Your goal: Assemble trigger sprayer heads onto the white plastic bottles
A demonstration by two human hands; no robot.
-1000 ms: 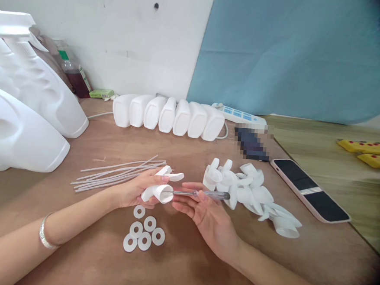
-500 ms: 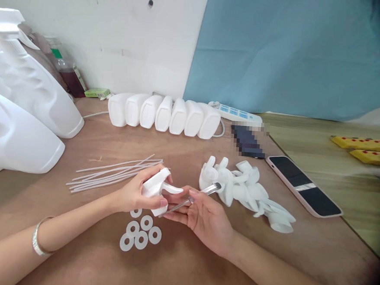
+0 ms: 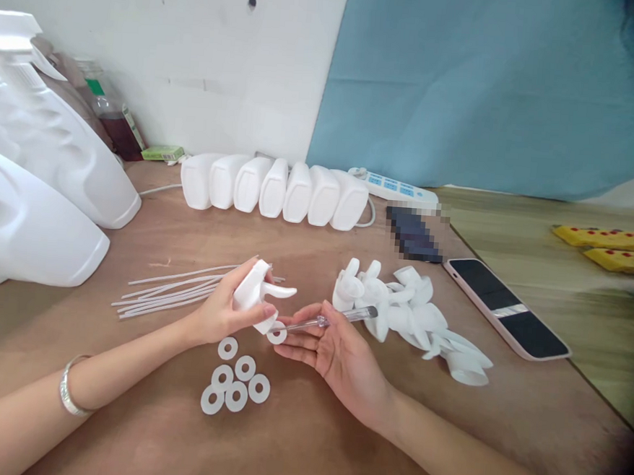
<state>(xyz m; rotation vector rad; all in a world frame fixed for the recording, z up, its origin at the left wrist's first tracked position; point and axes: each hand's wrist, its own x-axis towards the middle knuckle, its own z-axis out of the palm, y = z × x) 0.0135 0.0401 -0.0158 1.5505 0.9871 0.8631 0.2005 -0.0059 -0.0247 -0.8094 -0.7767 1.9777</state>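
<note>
My left hand [image 3: 230, 305] grips a white trigger sprayer head [image 3: 248, 294], its trigger pointing right. Held between the thumb and fingers of my right hand [image 3: 335, 354] is a slim, pen-like tool [image 3: 363, 314] with a clear body and a thin metal shaft. The shaft's tip reaches the lower end of the sprayer head, where a white ring washer [image 3: 276, 336] shows, touching or just below it. Several more white washers [image 3: 236, 396] lie on the table below my left hand. Thin white tubes [image 3: 166, 298] lie behind my left wrist.
Right of my hands is a pile of white sprayer parts [image 3: 404, 309]. A row of white sprayer covers [image 3: 274, 191] stands at the back, near a power strip [image 3: 396, 189]. Large white spray bottles [image 3: 40, 225] stand left. A phone [image 3: 507, 309] lies at the table's right edge.
My left hand has moved slightly up and left with the sprayer head. The tool in my right hand lies flatter, and a washer now shows at its tip.
</note>
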